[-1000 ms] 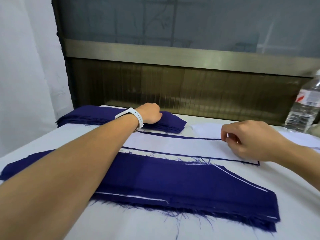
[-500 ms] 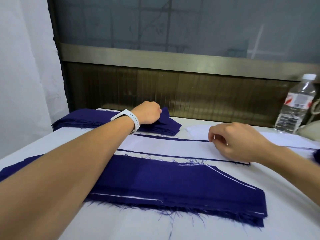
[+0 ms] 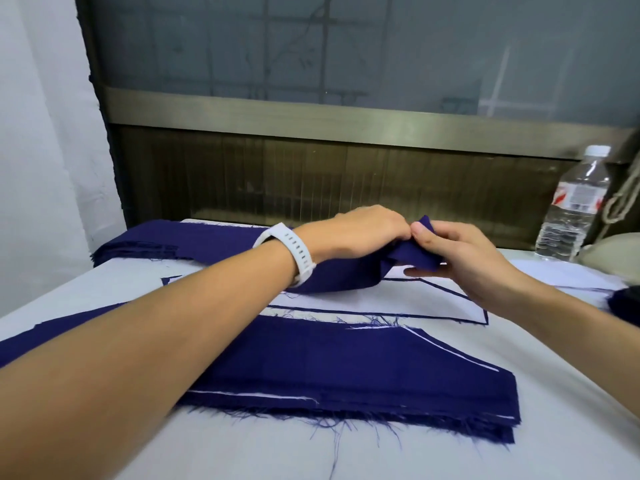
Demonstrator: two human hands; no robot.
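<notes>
**One strip up, not yet laid**

You have a navy strip (image 3: 412, 256) off the far stack (image 3: 194, 239) and in both hands. Your left hand (image 3: 367, 233) curls its fingers down onto the raised end, though its fingertips are hidden behind the knuckles. Your right hand (image 3: 460, 259) pinches the same end, thumb on top and fingers beneath. The two hands meet at the corner. That end stands clear of the table (image 3: 540, 431), while the rest of the strip trails back under your left wrist, past the watch (image 3: 294, 252), and sags onto the white piece (image 3: 398, 303).

Done, as far as can be judged: the pick-up. The strip is separated from the far stack at its lifted end; whether its tail has come free there is hidden by your forearm.

Left, most likely: draw the strip fully clear, open it flat and square it up in the middle of the table, by the white piece. The near stack (image 3: 346, 372), with white edges showing between its layers, looks like finished work, and the far stack holds many more. So you are early in this piece and well short of the end. The bottle (image 3: 573, 209) stands well apart at the right.
</notes>
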